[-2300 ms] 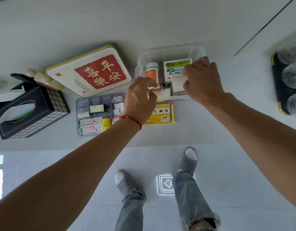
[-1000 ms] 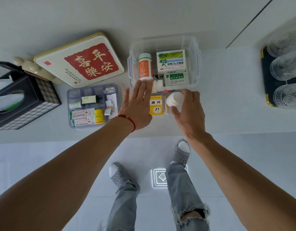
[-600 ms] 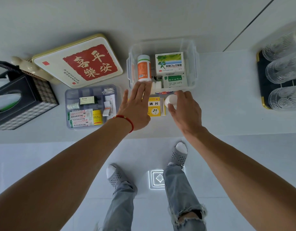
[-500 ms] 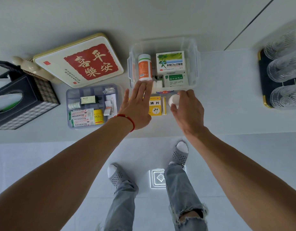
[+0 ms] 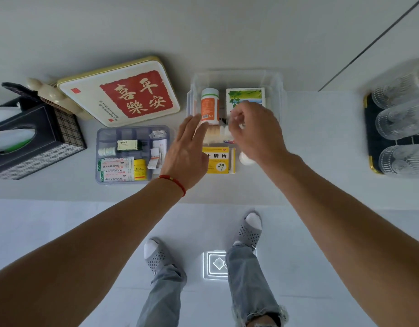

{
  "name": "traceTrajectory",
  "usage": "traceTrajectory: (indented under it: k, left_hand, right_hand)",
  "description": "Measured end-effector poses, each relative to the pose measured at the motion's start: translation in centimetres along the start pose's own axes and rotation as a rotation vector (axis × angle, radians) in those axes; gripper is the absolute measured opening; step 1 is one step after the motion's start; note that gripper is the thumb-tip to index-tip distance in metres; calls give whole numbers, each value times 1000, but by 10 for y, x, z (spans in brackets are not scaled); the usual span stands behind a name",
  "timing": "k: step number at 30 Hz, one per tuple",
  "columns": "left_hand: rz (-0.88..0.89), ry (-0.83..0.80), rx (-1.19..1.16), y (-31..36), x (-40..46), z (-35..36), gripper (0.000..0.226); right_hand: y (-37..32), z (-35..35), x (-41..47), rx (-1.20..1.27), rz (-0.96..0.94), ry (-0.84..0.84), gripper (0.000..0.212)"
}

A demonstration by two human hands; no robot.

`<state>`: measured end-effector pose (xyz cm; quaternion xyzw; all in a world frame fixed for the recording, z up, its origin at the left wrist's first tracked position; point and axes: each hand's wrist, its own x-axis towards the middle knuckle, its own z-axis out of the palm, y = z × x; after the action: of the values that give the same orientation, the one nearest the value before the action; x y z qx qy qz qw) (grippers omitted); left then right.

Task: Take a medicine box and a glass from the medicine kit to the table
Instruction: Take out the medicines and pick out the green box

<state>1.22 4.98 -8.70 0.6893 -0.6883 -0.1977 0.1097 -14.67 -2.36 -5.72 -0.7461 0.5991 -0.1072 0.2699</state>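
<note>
The clear plastic medicine kit (image 5: 273,81) stands at the back of the white table (image 5: 321,142). In it are an orange bottle (image 5: 210,106) and a green-and-white medicine box (image 5: 245,95). My right hand (image 5: 255,133) hovers over the kit's front, fingers loosely curled and blurred, with nothing visible in them. It hides the box beneath it. My left hand (image 5: 188,153) lies flat with fingers spread against the kit's front left corner. A yellow medicine box (image 5: 219,161) and a small white bottle (image 5: 245,159) lie on the table in front of the kit.
Ribbed glasses (image 5: 399,119) lie on a black gold-rimmed tray (image 5: 368,128) at the far right. A grey compartment tray (image 5: 104,135) of small medicines sits at the left, with a red-and-cream tin (image 5: 118,93) and a checked tissue box (image 5: 62,128) beyond. The table's front edge is near my legs.
My right hand set the white bottle down beside the yellow box, let go, and moved back up over the kit. My left hand stayed by the kit's corner.
</note>
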Motion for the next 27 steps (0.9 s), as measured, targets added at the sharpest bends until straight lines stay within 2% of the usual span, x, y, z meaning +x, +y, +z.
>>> traceTrajectory:
  k: [3, 5, 10, 15, 19, 21, 23, 25, 27]
  left_hand:
    - [-122, 14, -60, -1, -2, -4, 60]
    - [-198, -3, -145, 0, -2, -5, 61]
    - [-356, -65, -364, -4, 2, -12, 60]
    - [-342, -136, -367, -10, 3, -14, 66]
    - [-315, -139, -345, -8, 2, -12, 69]
    - [-301, -133, -358, -7, 2, -13, 69]
    - [-310, -79, -404, -5, 0, -18, 59]
    - [-359, 103, -495, 1, 0, -27, 45]
    - [-428, 227, -655, 7, -1, -36, 49]
  right_hand:
    - [-9, 19, 54, -11, 63, -242, 31]
    - [-14, 42, 75, 10, 147, -317, 36]
    - [-27, 93, 97, -60, 234, -204, 39]
    - [-26, 105, 102, -55, 325, -148, 44]
    - [-28, 85, 94, 107, 368, -111, 51]
    - [-27, 67, 86, 267, 371, -116, 40]
    - [-24, 46, 70, 383, 314, -110, 30]
    - [-24, 25, 46, 479, 216, -109, 43]
    - [-24, 9, 19, 579, 83, -169, 56]
